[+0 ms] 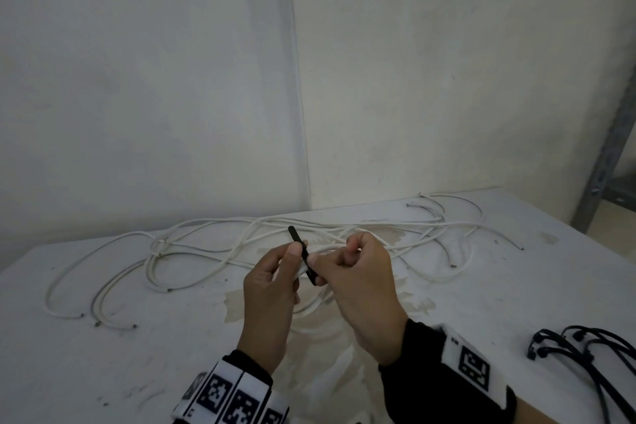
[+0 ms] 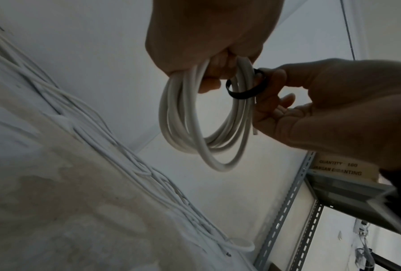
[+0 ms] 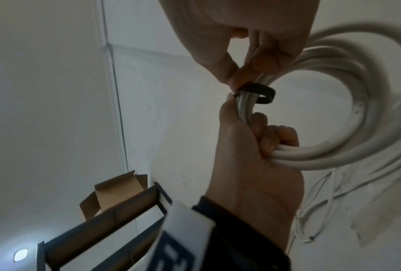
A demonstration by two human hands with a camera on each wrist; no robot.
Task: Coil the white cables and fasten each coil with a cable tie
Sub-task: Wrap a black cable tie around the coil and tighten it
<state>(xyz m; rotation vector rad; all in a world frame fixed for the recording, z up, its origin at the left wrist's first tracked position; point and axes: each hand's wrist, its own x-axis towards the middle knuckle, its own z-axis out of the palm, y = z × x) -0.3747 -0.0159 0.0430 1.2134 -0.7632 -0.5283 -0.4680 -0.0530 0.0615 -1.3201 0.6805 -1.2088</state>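
Observation:
A small coil of white cable (image 2: 183,128) hangs in the air between my hands, above the table (image 1: 103,354). My left hand (image 1: 292,262) grips one side of the coil (image 3: 334,155) with curled fingers. A black cable tie (image 2: 243,86) is looped loosely around the coil's strands. My right hand (image 1: 330,262) pinches this tie (image 3: 257,91) where the loop meets, right beside the left thumb. The tie's free tail (image 1: 297,241) sticks up and back between both hands. In the head view the hands hide most of the coil (image 1: 318,301).
Several loose white cables (image 1: 241,244) sprawl across the back of the table, from left to right. A bunch of black cable ties (image 1: 585,354) lies at the right front. A grey metal shelf post (image 1: 605,155) stands beyond the table's right corner, with a cardboard box (image 3: 116,190) on the rack.

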